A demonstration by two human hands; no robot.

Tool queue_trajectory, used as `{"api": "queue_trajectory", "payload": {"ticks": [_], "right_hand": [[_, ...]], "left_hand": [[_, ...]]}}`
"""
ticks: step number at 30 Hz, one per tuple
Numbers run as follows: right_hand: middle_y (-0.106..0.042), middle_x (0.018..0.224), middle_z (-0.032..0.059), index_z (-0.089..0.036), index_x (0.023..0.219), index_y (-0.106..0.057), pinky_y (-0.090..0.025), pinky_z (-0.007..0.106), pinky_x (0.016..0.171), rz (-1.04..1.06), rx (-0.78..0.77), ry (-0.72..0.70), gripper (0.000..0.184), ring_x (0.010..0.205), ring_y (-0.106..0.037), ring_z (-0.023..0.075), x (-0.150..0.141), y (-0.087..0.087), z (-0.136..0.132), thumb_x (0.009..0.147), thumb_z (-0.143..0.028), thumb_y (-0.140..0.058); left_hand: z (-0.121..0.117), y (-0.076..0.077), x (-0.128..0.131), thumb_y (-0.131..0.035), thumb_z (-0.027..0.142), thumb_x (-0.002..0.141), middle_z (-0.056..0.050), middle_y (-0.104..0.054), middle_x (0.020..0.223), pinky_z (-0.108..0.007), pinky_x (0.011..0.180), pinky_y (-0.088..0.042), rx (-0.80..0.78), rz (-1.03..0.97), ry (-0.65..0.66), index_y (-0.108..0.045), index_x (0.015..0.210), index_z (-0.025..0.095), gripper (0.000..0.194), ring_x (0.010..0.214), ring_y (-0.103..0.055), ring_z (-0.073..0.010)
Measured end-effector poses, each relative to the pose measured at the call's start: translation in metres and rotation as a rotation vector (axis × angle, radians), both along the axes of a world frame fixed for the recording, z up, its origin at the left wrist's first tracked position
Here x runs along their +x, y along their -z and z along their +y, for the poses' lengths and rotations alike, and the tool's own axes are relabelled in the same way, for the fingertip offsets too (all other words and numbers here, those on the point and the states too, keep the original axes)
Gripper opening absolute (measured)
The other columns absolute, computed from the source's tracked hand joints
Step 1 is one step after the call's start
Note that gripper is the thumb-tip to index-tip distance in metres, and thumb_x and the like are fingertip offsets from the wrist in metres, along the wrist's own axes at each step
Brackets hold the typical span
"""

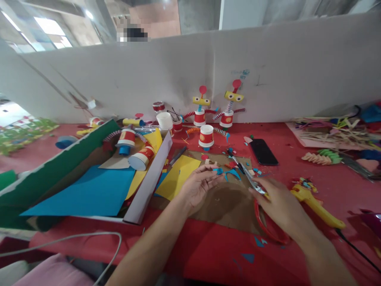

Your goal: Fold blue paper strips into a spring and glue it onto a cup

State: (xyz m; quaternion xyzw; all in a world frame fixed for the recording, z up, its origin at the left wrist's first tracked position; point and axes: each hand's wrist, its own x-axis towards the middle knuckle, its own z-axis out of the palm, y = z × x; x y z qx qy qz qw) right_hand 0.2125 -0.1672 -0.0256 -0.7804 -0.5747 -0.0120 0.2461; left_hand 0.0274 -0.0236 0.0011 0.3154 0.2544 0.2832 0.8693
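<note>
My left hand (200, 183) is over the brown cardboard sheet, thumb and fingers closed on a small blue paper piece (218, 171) at their tips. A curved blue paper scrap (233, 174) shows just beyond those fingertips. In my right hand (278, 202) is a pair of scissors (253, 182) with red handles, its blades pointing away and to the left. A black pen (237, 162) lies close to the blade tips. Under both hands is the brown cardboard (220, 210), strewn with coloured scraps. Yellow paper (178, 178) lies beside my left hand.
Paper-cup figures (199, 117) with coiled arms stand at the back, against a white partition (133, 79). At left, a green-sided box (125, 218) holds blue paper and cup figures. A phone (263, 151) and a yellow glue gun (320, 207) with a cord lie right.
</note>
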Motion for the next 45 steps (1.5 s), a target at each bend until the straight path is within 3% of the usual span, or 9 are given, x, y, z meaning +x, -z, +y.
{"api": "queue_trajectory", "payload": {"ticks": [4, 7, 12, 16, 18, 24, 31, 36, 45], "right_hand": [[-0.067, 0.087, 0.0114, -0.019, 0.106, -0.063, -0.05, 0.041, 0.07, 0.008, -0.104, 0.078, 0.034, 0.079, -0.065, 0.0293, 0.017, 0.027, -0.043, 0.079, -0.038, -0.055], [-0.07, 0.092, 0.0101, -0.021, 0.113, -0.06, -0.052, 0.038, 0.068, 0.11, -0.093, 0.096, 0.041, 0.08, -0.067, 0.0276, 0.019, 0.036, -0.054, 0.077, -0.038, -0.055], [-0.074, 0.089, 0.0076, -0.021, 0.11, -0.062, -0.056, 0.041, 0.067, 0.295, -0.119, 0.232, 0.045, 0.079, -0.07, 0.0298, 0.015, 0.022, -0.052, 0.065, -0.029, -0.06], [-0.063, 0.122, 0.0098, -0.024, 0.126, -0.051, -0.056, 0.038, 0.083, 0.419, 0.085, 0.124, 0.056, 0.109, -0.062, 0.0289, -0.007, 0.006, -0.064, 0.073, -0.036, -0.063], [-0.061, 0.125, 0.0111, -0.024, 0.13, -0.045, -0.057, 0.035, 0.084, 0.473, 0.154, 0.048, 0.06, 0.11, -0.062, 0.0272, -0.022, 0.0, -0.071, 0.075, -0.039, -0.064], [-0.062, 0.119, 0.0123, -0.025, 0.127, -0.045, -0.058, 0.038, 0.078, 0.406, 0.113, -0.064, 0.068, 0.104, -0.064, 0.0306, -0.049, -0.006, -0.074, 0.066, -0.037, -0.073], [-0.068, 0.106, 0.0109, -0.026, 0.119, -0.052, -0.059, 0.032, 0.063, 0.481, 0.181, -0.082, 0.043, 0.083, -0.071, 0.0264, -0.056, -0.009, -0.067, 0.078, -0.038, -0.059], [-0.072, 0.097, 0.0095, -0.025, 0.119, -0.056, -0.059, 0.03, 0.06, 0.591, 0.185, -0.109, 0.044, 0.063, -0.071, 0.0224, -0.055, -0.012, -0.066, 0.077, -0.038, -0.061], [-0.071, 0.068, 0.0032, -0.025, 0.115, -0.06, -0.057, 0.023, 0.049, 0.732, 0.168, -0.141, 0.037, 0.056, -0.069, 0.0191, -0.058, -0.014, -0.066, 0.08, -0.036, -0.061]], "left_hand": [[-0.003, 0.002, 0.001, -0.074, 0.008, 0.064, -0.002, -0.067, 0.082, -0.023, 0.075, -0.051, 0.074, 0.009, -0.041, -0.067, 0.078, 0.012, 0.016, 0.073, -0.065, -0.01], [-0.006, 0.001, 0.002, -0.076, 0.008, 0.061, 0.0, -0.066, 0.079, -0.02, 0.072, -0.049, 0.109, -0.017, -0.054, -0.068, 0.076, 0.012, 0.018, 0.07, -0.062, -0.0073], [-0.007, -0.002, 0.002, -0.077, 0.008, 0.061, 0.001, -0.065, 0.079, -0.017, 0.066, -0.048, 0.127, -0.071, -0.066, -0.066, 0.075, 0.013, 0.018, 0.065, -0.059, -0.0052], [-0.006, -0.004, 0.002, -0.077, 0.009, 0.061, 0.0, -0.065, 0.085, -0.019, 0.067, -0.049, 0.084, -0.103, -0.067, -0.064, 0.077, 0.013, 0.02, 0.067, -0.061, -0.0062], [-0.007, -0.005, 0.001, -0.077, 0.009, 0.061, 0.0, -0.065, 0.083, -0.019, 0.069, -0.05, 0.07, -0.119, -0.058, -0.064, 0.079, 0.013, 0.023, 0.068, -0.062, -0.0072], [-0.01, -0.007, -0.001, -0.077, 0.01, 0.063, 0.0, -0.066, 0.077, -0.019, 0.07, -0.051, 0.09, -0.156, 0.004, -0.064, 0.084, 0.013, 0.024, 0.07, -0.063, -0.0082], [-0.011, -0.007, -0.003, -0.077, 0.011, 0.063, -0.001, -0.065, 0.081, -0.02, 0.072, -0.049, 0.133, -0.173, 0.022, -0.066, 0.082, 0.014, 0.022, 0.073, -0.061, -0.0085], [-0.011, -0.006, -0.003, -0.077, 0.012, 0.063, -0.001, -0.065, 0.081, -0.021, 0.072, -0.049, 0.156, -0.154, 0.027, -0.066, 0.081, 0.014, 0.021, 0.072, -0.061, -0.009], [-0.01, -0.006, -0.003, -0.077, 0.011, 0.063, -0.001, -0.066, 0.078, -0.019, 0.068, -0.048, 0.165, -0.156, 0.044, -0.067, 0.082, 0.014, 0.021, 0.07, -0.062, -0.0088]]}}
